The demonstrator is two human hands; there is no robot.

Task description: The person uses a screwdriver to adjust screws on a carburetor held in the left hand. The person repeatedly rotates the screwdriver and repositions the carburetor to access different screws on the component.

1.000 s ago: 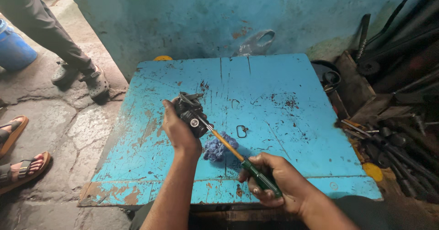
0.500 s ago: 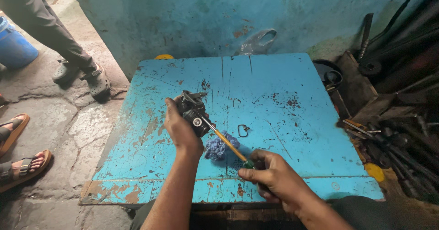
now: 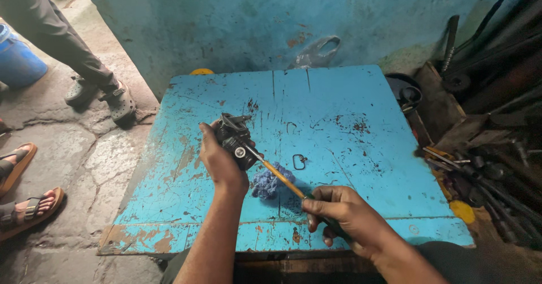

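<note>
A dark metal part [image 3: 234, 135] is gripped in the left hand [image 3: 221, 162] and held above the blue table [image 3: 350, 148]. A screwdriver [image 3: 282, 179] is clasped by its handle in the right hand [image 3: 341, 219], its tip set against the part. A blue rag [image 3: 269, 182] and a small metal clip [image 3: 299, 161] are seen lying on the table just beside the hands.

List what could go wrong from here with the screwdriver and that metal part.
The left hand holds the dark metal part in the air, unbraced. If the screwdriver tip slips, it may jab that palm. The small metal clip lies loose on the blue table and could be knocked off.
</note>
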